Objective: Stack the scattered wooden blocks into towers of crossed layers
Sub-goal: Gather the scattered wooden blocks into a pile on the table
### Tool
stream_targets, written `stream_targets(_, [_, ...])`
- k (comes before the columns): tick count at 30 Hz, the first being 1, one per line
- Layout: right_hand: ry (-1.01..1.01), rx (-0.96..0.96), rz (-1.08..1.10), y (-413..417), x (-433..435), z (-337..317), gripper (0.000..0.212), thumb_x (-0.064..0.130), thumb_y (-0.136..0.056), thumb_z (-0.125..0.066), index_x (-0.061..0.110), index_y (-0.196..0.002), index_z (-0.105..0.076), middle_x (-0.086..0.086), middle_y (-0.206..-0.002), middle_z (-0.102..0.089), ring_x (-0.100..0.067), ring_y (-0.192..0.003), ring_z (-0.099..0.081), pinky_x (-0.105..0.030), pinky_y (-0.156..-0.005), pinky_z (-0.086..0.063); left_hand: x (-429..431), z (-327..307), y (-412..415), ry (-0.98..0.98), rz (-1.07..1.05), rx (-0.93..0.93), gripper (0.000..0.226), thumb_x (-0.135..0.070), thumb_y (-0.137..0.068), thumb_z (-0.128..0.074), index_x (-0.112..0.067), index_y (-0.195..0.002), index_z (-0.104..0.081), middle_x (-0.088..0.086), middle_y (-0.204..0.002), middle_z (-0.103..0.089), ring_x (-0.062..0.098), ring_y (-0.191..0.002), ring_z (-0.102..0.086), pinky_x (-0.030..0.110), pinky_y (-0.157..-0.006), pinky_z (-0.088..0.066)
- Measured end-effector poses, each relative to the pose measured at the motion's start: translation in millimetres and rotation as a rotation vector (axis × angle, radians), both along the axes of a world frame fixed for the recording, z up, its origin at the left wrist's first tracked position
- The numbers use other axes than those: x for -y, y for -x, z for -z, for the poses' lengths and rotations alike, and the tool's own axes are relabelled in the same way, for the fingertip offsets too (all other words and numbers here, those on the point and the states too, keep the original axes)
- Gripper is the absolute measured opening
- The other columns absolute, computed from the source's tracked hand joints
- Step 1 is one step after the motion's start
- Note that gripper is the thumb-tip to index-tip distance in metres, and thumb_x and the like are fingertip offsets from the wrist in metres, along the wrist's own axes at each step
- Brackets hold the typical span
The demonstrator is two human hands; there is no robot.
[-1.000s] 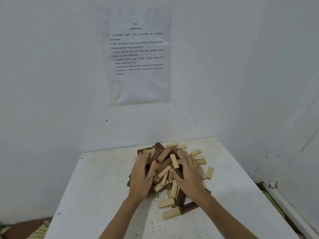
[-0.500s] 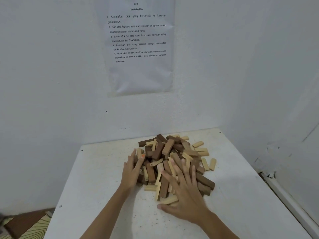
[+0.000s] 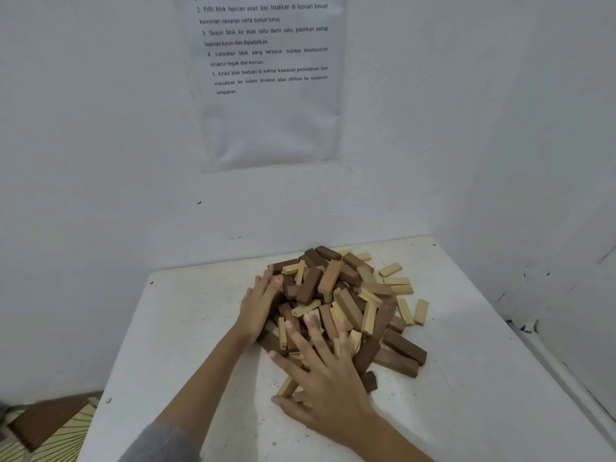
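Left hand (image 3: 261,303) and right hand (image 3: 330,378), fingers straight and gripping nothing, press flat against the heap of light and dark wooden blocks (image 3: 343,291) at the back of the white table (image 3: 186,328); a hard shove may scatter loose blocks (image 3: 420,311) off the right edge.

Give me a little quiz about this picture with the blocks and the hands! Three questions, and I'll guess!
1. True or false: the wooden blocks are already stacked into towers.
2. The right hand is: A) lifting one block, B) spread flat on the wooden blocks, C) curled in a fist.
3. Fill in: the left hand touches the heap on its ___ side.
Key: 1 false; 2 B; 3 left.
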State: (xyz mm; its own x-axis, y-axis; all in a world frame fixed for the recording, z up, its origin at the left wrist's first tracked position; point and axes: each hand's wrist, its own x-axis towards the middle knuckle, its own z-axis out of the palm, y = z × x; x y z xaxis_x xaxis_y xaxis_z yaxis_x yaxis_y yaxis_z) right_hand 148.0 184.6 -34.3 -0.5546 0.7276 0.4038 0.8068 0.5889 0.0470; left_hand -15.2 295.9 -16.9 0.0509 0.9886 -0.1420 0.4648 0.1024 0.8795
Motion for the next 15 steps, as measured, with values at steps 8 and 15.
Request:
stream_targets(8, [0.056, 0.011, 0.084, 10.6, -5.3, -0.9, 0.046, 0.054, -0.09, -0.046, 0.037, -0.132, -0.054, -0.005, -0.152, -0.04, -0.03, -0.143, -0.032, -0.066, -0.107, -0.02, -19.8, 1.6, -3.8, -0.023, 0.031, 0.008, 0.06, -0.059, -0.098, -0.029, -0.037, -0.152, -0.018, -0.007, -0.161, -0.016, 0.009, -0.149, -0.002, 0.037, -0.121, 0.005])
stream_targets(15, [0.087, -0.016, 0.162, 12.5, -8.7, 1.0, 0.044, 0.054, -0.09, -0.046, 0.036, -0.13, -0.054, -0.007, -0.154, -0.036, -0.033, -0.143, -0.029, -0.069, -0.107, -0.017, -27.7, 4.8, -12.0, -0.041, 0.011, 0.049, 0.057, -0.056, -0.1, -0.028, -0.032, -0.152, -0.026, -0.011, -0.158, -0.024, 0.006, -0.147, -0.013, 0.038, -0.122, -0.001])
